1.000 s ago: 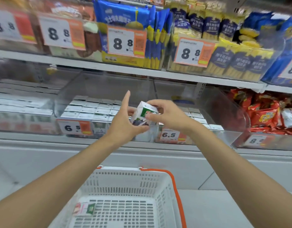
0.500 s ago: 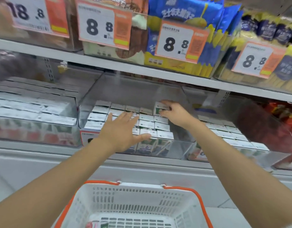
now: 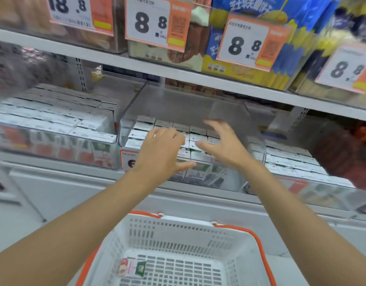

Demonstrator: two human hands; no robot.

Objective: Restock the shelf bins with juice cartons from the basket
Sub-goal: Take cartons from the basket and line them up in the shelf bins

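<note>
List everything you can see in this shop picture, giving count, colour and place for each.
Basket: one, white with orange handles, bottom centre.
Loose carton: one, white, red and green, lying in the basket.
Middle bin: one, clear, lower shelf.
Middle cartons: many, white-topped, in the middle bin.
Left cartons: many, white-topped, neighbouring bin.
Right cartons: many, white-topped, neighbouring bin.
Price tags: four, white and orange, upper shelf.
Snack packs: several, blue and yellow, upper right.
Left hand: open, over the middle bin.
Right hand: open, beside it.
</note>
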